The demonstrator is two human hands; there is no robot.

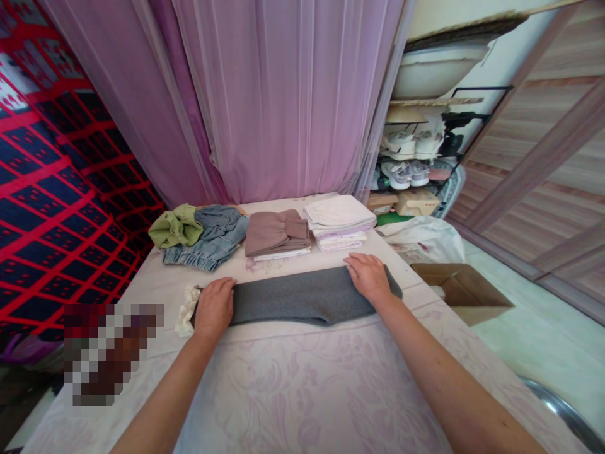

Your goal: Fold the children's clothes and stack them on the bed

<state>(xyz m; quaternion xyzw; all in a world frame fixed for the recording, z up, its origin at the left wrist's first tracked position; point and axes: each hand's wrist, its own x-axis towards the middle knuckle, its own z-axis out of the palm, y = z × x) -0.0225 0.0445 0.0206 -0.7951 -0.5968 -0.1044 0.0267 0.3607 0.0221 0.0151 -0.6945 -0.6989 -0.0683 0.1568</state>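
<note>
A long grey folded garment (pixel 297 295) lies crosswise on the pale floral bed sheet (pixel 302 384). My left hand (pixel 215 306) rests flat on its left end, fingers together and stretched out, beside a cream lace trim (pixel 186 309). My right hand (pixel 367 276) lies flat on its right end, fingers pointing left. Neither hand grips the cloth.
Behind the garment sit a green cloth (pixel 174 227), crumpled denim (pixel 215 238), a folded brown piece (pixel 276 233) and a stack of white folded cloths (pixel 339 221). A pink curtain (pixel 283 94) hangs behind. A cardboard box (pixel 460 287), white bag (pixel 423 238) and shoe rack (pixel 416 157) stand at right.
</note>
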